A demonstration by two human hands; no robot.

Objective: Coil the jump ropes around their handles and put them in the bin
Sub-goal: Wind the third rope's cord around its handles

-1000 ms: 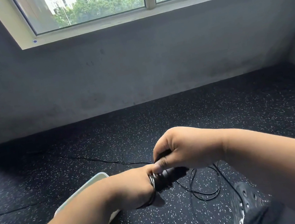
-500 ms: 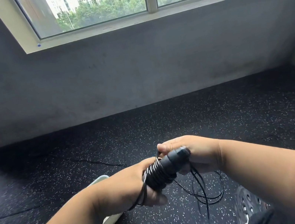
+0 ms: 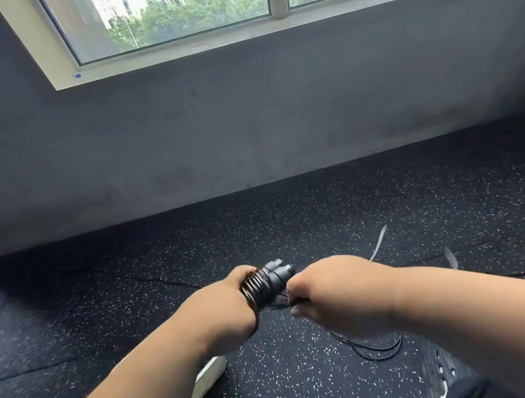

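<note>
My left hand (image 3: 229, 312) grips the two black jump rope handles (image 3: 273, 280) side by side, their ends pointing away from me. Several turns of thin black rope (image 3: 255, 292) sit wound around the handles just past my fingers. My right hand (image 3: 331, 295) is right of the handles and pinches the loose rope close to them. The slack rope (image 3: 376, 348) loops on the floor below my right forearm. A pale bin (image 3: 210, 372) shows only a corner under my left forearm.
Black speckled rubber flooring (image 3: 292, 221) runs to a grey wall with a window above. Dark perforated shoes (image 3: 446, 373) are at the bottom edge. A blurred light strip (image 3: 378, 243) shows beyond my right hand.
Both hands have risen and moved away from me. The handles have turned to point away. My right hand has come round the handles from behind to their right side, carrying the rope.
</note>
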